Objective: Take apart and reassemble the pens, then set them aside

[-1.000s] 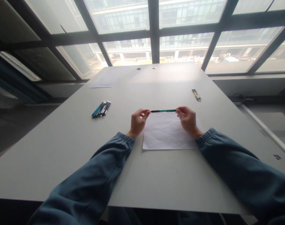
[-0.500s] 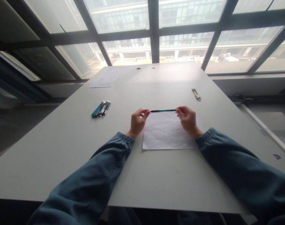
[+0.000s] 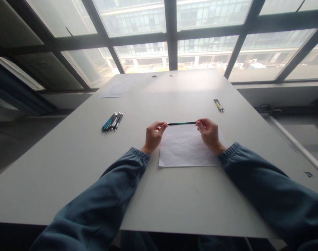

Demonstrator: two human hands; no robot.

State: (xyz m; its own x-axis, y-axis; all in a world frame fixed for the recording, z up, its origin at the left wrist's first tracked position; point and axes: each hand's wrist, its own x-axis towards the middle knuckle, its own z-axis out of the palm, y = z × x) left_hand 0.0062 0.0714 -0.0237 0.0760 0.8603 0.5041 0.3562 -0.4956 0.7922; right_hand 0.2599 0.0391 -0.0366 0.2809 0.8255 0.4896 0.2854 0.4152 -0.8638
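Observation:
A thin pen (image 3: pixel 181 123) with a dark and teal barrel is held level just above the far edge of a white sheet of paper (image 3: pixel 186 150). My left hand (image 3: pixel 153 136) pinches its left end with fingers closed. The pen's right end is pinched by my right hand (image 3: pixel 209 134). Both wrists rest near the paper on the grey table (image 3: pixel 70 167). Blue sleeves cover both my arms.
Several pens (image 3: pixel 112 122) lie in a bundle at the left of the table. Two more pens (image 3: pixel 219 105), one yellowish, lie at the right. Another paper sheet (image 3: pixel 114 91) lies at the far left corner. Large windows stand behind the table.

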